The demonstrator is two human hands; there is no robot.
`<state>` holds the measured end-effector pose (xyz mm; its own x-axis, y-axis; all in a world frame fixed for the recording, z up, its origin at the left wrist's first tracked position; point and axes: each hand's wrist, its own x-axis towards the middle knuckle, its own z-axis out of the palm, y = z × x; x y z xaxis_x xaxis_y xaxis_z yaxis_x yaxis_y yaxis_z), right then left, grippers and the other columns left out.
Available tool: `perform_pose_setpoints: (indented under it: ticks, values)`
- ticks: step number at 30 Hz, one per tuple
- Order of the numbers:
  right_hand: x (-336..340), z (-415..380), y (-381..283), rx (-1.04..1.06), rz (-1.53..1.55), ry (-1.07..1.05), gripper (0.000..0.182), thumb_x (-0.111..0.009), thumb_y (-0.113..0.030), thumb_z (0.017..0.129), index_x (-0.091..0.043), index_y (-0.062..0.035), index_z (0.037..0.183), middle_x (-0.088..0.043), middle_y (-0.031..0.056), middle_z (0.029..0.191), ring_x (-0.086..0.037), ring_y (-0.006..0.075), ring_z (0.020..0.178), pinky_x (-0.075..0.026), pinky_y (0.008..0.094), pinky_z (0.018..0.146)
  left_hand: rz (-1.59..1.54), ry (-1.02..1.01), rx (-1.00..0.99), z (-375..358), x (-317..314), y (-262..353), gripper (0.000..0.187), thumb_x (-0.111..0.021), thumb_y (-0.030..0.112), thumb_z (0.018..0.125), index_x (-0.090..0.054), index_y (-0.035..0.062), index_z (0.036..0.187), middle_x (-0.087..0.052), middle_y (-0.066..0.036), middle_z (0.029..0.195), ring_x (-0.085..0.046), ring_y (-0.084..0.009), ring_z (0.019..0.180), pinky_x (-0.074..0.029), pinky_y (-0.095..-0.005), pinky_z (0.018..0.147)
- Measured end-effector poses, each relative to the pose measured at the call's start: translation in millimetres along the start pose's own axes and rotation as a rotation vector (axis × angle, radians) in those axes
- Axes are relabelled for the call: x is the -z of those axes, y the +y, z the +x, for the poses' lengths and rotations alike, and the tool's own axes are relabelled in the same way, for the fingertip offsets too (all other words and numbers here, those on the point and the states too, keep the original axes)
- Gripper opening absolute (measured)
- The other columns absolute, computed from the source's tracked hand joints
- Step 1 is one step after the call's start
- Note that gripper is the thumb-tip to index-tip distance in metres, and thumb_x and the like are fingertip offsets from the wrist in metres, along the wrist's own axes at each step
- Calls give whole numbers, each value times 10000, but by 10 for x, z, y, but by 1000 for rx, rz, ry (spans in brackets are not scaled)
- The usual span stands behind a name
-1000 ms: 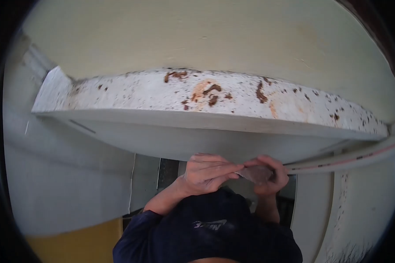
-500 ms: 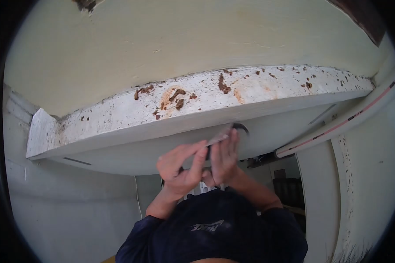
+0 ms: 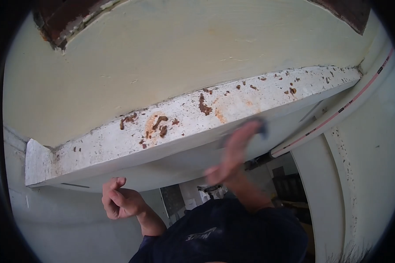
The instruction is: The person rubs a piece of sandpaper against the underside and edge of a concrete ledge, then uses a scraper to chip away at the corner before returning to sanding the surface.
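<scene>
My right hand (image 3: 235, 151), smeared by motion, is raised just in front of the lower edge of a white ledge (image 3: 180, 118). It grips a dark, thin, flat piece (image 3: 262, 126), whose ends show on both sides of the fingers; blur hides its exact kind. On the left, my left hand (image 3: 123, 199) hangs below the ledge with its fingers curled in, and nothing shows in it. The ledge's upper face carries rough brown patches (image 3: 204, 105), orange stains and several small pits.
A cream wall (image 3: 162, 48) rises behind the ledge. To the right, a pale pipe with a red stripe (image 3: 333, 120) runs slantwise. Dark brown frame corners (image 3: 346, 15) show at the top. Below, beyond my dark shirt (image 3: 224, 232), stand dark furniture and other items.
My hands were together on the thin piece and are now apart. The left has let go and dropped leftward; the right holds the piece farther right. The view has tilted.
</scene>
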<state>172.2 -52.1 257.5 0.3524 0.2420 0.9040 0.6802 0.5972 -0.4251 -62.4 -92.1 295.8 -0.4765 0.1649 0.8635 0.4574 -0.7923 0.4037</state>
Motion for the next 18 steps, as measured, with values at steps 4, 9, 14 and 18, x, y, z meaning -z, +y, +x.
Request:
perform_pose_setpoints:
  ticks: [4,9,14,18]
  values:
    - [-20,-111,-4,475,-336,-412,904,-313,-613,917,-189,75,1490,-109,345,1538,-46,468,1455,11,614,1146,-25,-115,-129,24,-69,28,210,-484,115,970,-578,-45,872,-613,-155,703,-522,-201,604,-424,-318,582]
    - [56,218,313,-40,11,133,883,-390,-647,893,-358,38,1450,-247,253,1544,-100,442,1460,37,564,1162,-35,-123,-210,65,-65,6,224,-485,148,971,-579,-25,865,-603,-133,659,-512,-203,568,-398,-321,550]
    - [57,197,154,466,-247,-249,846,-356,-559,935,-280,108,1451,-223,313,1526,-105,499,1436,-16,581,1159,-74,-164,-261,75,-269,91,255,-469,165,972,-582,-7,820,-601,-123,631,-505,-202,546,-390,-322,546]
    - [468,589,687,132,-205,0,910,-332,-608,925,-218,113,1469,-156,328,1540,-134,473,1443,-99,560,1161,-95,-160,-306,73,-270,108,238,-472,154,963,-586,-4,826,-596,-120,616,-512,-200,541,-385,-322,536]
